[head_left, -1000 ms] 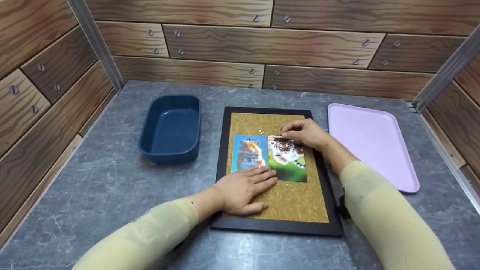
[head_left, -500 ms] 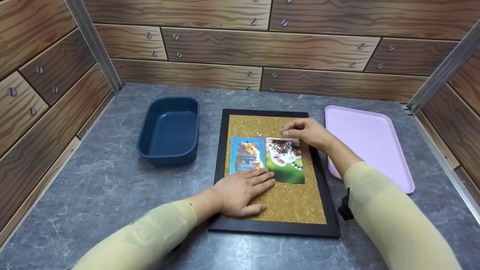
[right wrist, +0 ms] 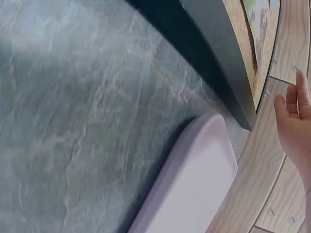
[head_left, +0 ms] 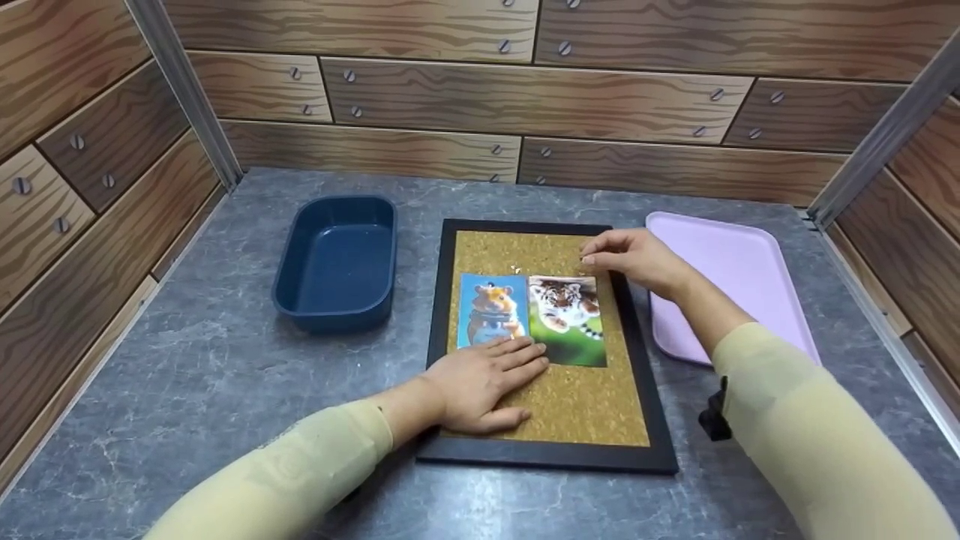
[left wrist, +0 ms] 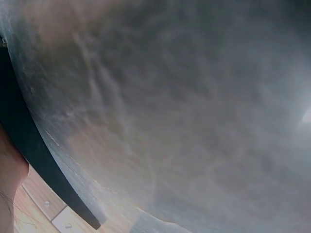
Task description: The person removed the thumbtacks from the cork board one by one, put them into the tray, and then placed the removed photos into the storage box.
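Note:
In the head view, a cork board (head_left: 592, 405) with a black frame lies on the table. Two pictures sit side by side on it: a hamster picture (head_left: 491, 307) on a blue ground and a tiger cub picture (head_left: 566, 322) with green below. My left hand (head_left: 484, 382) rests flat with fingers spread, covering the hamster picture's lower edge and touching the tiger picture's lower left. Just beyond the tiger picture's top right corner, my right hand (head_left: 637, 259) hovers, thumb and fingers loosely bent; nothing shows in it in the right wrist view. Small shiny bits (head_left: 515, 268) lie above the pictures.
A deep blue bin (head_left: 337, 304) stands left of the board. To its right lies a lilac tray (head_left: 727, 262), partly under my right forearm. Wood-patterned walls (head_left: 427, 90) with metal corner posts close in the grey marbled table (head_left: 247, 405).
My right hand has drawn off the tiger picture's top edge, up and to the right. That edge, earlier lifted a little, now lies flatter. My left hand stays in place.

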Motion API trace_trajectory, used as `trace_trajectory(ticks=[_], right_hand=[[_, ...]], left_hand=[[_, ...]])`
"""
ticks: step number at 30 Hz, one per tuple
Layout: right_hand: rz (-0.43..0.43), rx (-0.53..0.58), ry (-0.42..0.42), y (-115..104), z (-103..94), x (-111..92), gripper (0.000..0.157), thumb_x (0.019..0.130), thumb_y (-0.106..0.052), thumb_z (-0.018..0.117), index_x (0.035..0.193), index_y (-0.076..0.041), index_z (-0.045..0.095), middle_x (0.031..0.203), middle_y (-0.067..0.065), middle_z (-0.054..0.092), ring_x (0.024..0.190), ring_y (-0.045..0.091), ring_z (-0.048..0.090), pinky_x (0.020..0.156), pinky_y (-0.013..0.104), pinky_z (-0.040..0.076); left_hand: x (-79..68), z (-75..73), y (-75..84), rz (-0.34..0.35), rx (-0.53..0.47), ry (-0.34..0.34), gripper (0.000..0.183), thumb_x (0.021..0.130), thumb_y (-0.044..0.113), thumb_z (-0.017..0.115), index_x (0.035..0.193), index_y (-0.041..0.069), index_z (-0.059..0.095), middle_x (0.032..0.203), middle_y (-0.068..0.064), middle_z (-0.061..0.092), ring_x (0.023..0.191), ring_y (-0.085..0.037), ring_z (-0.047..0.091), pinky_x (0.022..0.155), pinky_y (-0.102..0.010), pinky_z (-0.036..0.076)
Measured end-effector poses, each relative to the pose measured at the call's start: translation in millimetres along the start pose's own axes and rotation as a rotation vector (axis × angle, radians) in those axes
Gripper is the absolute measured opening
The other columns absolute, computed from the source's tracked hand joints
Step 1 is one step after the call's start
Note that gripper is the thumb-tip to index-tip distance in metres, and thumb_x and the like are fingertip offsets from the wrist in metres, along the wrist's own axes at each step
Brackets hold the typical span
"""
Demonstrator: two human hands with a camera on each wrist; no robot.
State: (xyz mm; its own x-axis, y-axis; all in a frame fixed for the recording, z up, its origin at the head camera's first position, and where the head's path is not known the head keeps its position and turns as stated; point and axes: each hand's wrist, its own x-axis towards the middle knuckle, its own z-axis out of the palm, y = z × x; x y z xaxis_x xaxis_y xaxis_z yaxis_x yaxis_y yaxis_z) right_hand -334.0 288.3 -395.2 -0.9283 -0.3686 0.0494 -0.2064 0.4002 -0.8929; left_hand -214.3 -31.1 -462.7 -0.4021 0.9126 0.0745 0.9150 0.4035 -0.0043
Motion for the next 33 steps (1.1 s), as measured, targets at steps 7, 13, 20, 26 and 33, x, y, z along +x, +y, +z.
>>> trace_trajectory(ticks=[7, 13, 20, 26, 33], right_hand=[[0.005, -0.005, 0.022, 1, -9.2, -7, 0.028, 0.098, -0.009, 0.077, 0.115, 0.013, 0.072, 0.119, 0.010, 0.074, 0.105, 0.008, 0.066, 0.090, 0.020, 0.052], [0.015, -0.017, 0.034, 3, -20.0, -13, 0.031, 0.099, -0.010, 0.076, 0.118, 0.014, 0.070, 0.115, -0.004, 0.075, 0.109, 0.007, 0.066, 0.093, 0.019, 0.052], [-0.006, -0.029, 0.039, 6, -33.5, -21, 0.027, 0.100, -0.010, 0.076, 0.117, 0.010, 0.073, 0.111, -0.011, 0.075, 0.110, 0.008, 0.066, 0.094, 0.019, 0.051], [-0.036, -0.036, 0.059, 9, -42.4, -25, 0.027, 0.099, -0.009, 0.076, 0.116, 0.012, 0.073, 0.113, -0.008, 0.076, 0.112, 0.006, 0.067, 0.096, 0.017, 0.051], [-0.030, 0.000, 0.056, 14, -49.7, -30, 0.028, 0.100, -0.007, 0.075, 0.118, 0.014, 0.071, 0.116, -0.003, 0.077, 0.111, 0.005, 0.066, 0.095, 0.017, 0.052]], left_hand=[[-0.6, 1.9, -1.1, 0.002, -0.002, 0.000, 0.075, 0.112, 0.056, 0.032, 0.168, 0.006, 0.030, 0.173, -0.012, 0.027, 0.160, -0.028, 0.023, 0.130, -0.037, 0.017], [0.2, 1.0, -1.1, 0.001, 0.002, -0.007, 0.075, 0.112, 0.056, 0.031, 0.168, 0.006, 0.029, 0.173, -0.012, 0.027, 0.161, -0.028, 0.022, 0.130, -0.037, 0.016], [0.8, -0.1, -0.4, 0.001, 0.013, -0.022, 0.076, 0.112, 0.057, 0.030, 0.169, 0.007, 0.027, 0.174, -0.012, 0.024, 0.161, -0.027, 0.020, 0.131, -0.037, 0.014], [1.6, -1.6, -0.3, -0.014, 0.016, -0.036, 0.076, 0.112, 0.058, 0.028, 0.169, 0.008, 0.026, 0.175, -0.010, 0.023, 0.162, -0.026, 0.018, 0.131, -0.036, 0.013], [0.3, -1.3, 0.2, -0.013, 0.022, -0.029, 0.076, 0.112, 0.057, 0.031, 0.169, 0.008, 0.027, 0.174, -0.011, 0.025, 0.161, -0.027, 0.020, 0.131, -0.036, 0.014]])
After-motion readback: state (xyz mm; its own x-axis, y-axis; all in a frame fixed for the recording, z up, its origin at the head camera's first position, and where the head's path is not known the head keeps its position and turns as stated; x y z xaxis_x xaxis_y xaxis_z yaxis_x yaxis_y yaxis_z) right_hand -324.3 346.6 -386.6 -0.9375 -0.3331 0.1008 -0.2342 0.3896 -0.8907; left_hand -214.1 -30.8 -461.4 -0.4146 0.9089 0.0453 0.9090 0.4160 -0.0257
